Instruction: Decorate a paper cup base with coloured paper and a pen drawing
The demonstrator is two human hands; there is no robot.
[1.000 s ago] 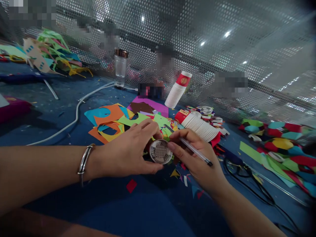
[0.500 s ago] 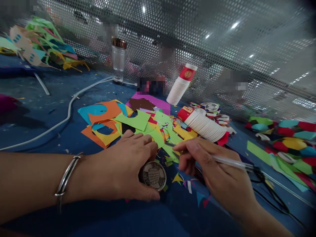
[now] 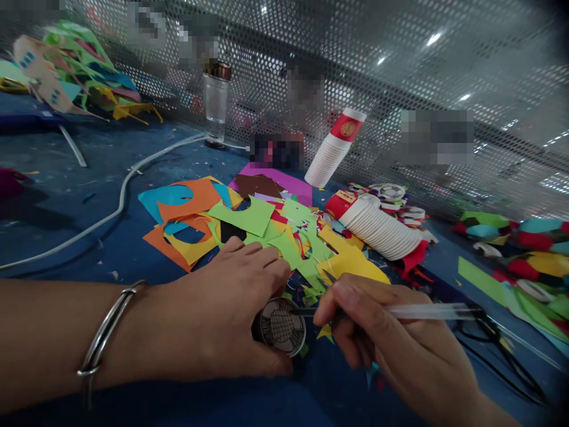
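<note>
My left hand [image 3: 242,314] is curled around a small round piece [image 3: 283,326] with a pale top and a dark side. Black lines drawn on its top form a grid with marks around it. Its lower part is hidden by my fingers. A pen [image 3: 422,311] with a clear barrel is gripped between the thumb and fingers of my right hand [image 3: 382,338]. Its dark tip reaches the right edge of the round top. Just beyond both hands lie cut paper scraps, among them a green piece [image 3: 249,216] and a yellow piece [image 3: 355,265].
Behind the scraps, one stack of paper cups [image 3: 326,163] stands tilted, and another stack [image 3: 382,228] lies on its side. A clear bottle [image 3: 216,110] stands by the perforated metal screen [image 3: 275,53]. A white cable [image 3: 123,193] crosses the left; black cords [image 3: 498,350] lie at right.
My right hand has moved slightly down and the pen tip has come from above the paper scraps to the round top. My left hand keeps its hold. The view has shifted a little.
</note>
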